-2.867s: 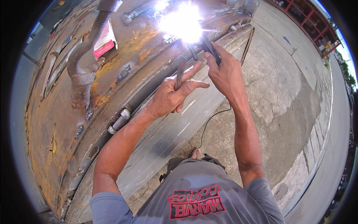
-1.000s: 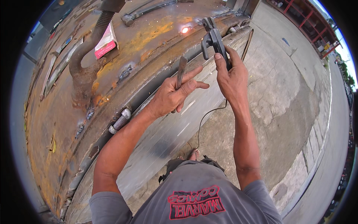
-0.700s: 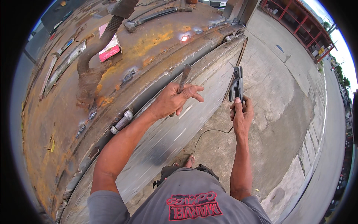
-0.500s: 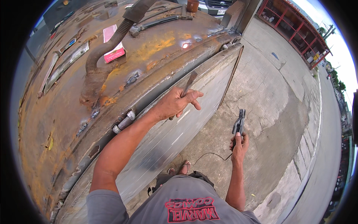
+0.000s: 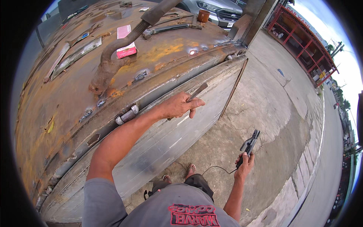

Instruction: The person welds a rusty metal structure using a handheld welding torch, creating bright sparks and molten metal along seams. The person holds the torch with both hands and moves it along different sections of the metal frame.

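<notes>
My left hand [image 5: 178, 106] is closed round a dark, flat-ended metal chisel [image 5: 199, 91], its blade pointing up and right. The hand is over the top edge of a grey metal panel [image 5: 166, 140] that hangs upright beside a rusty steel surface. In my right hand [image 5: 245, 165] is a black welding electrode holder [image 5: 251, 143], raised over the concrete; I see no rod in its jaws. A thin dark cable [image 5: 217, 167] runs from its handle toward my feet. A bright, freshly heated weld spot [image 5: 193, 52] shows near the rusty surface's edge.
A bent rusty pipe [image 5: 109, 53] stands up from the rusty surface [image 5: 68, 109]. A pink-and-white box [image 5: 126, 51], a hammer [image 5: 170, 28] and metal strips [image 5: 75, 56] lie there. A hinge barrel [image 5: 127, 115] sits at the seam. Behind are an upright post [image 5: 257, 22] and a parked car [image 5: 219, 14].
My right hand and the electrode holder have dropped lower and swung slightly right. The chisel in my left hand leans farther right. The weld spot glows less, and the view has shifted.
</notes>
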### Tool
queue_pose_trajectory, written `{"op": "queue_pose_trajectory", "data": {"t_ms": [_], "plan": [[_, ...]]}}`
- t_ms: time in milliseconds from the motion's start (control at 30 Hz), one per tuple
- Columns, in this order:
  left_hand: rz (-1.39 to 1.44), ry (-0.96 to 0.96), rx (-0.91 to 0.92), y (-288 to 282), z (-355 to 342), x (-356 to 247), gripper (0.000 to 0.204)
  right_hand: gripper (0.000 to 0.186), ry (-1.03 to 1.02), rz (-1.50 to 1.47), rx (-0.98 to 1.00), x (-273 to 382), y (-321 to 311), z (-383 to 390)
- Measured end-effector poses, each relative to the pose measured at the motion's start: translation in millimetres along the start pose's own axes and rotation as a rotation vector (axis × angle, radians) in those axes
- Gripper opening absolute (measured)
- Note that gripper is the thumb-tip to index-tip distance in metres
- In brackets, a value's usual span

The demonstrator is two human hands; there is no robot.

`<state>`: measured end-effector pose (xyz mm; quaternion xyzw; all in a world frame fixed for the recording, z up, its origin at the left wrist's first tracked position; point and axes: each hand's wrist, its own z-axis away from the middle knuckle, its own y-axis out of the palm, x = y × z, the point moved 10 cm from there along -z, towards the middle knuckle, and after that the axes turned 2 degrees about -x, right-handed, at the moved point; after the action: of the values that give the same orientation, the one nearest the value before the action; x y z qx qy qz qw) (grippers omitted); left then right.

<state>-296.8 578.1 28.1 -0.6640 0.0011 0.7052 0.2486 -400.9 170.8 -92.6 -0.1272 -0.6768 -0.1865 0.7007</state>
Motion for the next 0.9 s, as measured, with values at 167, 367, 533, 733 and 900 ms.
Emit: {"op": "queue_pose_trajectory", "data": {"t_ms": [167, 367, 533, 733, 900], "plan": [[0.026, -0.032, -0.023, 5, 1, -7, 0.058, 0.040, -0.015, 0.006, 0.086, 10, 6, -38], [0.029, 0.007, -0.158, 10, 11, -10, 0.058, 0.032, 0.009, 0.035, 0.194, 12, 29, -100], [0.085, -0.075, -0.314, 60, 40, 26, 0.060, 0.033, -0.019, 0.084, 0.315, 11, 61, -144], [0.267, -0.452, -0.374, 148, 79, 98, 0.061, 0.039, -0.007, 0.093, 0.448, 14, 105, -166], [0.354, -0.449, -0.494, 174, 94, 115, 0.063, 0.041, 0.044, 0.058, 0.546, 7, 132, -171]]}}
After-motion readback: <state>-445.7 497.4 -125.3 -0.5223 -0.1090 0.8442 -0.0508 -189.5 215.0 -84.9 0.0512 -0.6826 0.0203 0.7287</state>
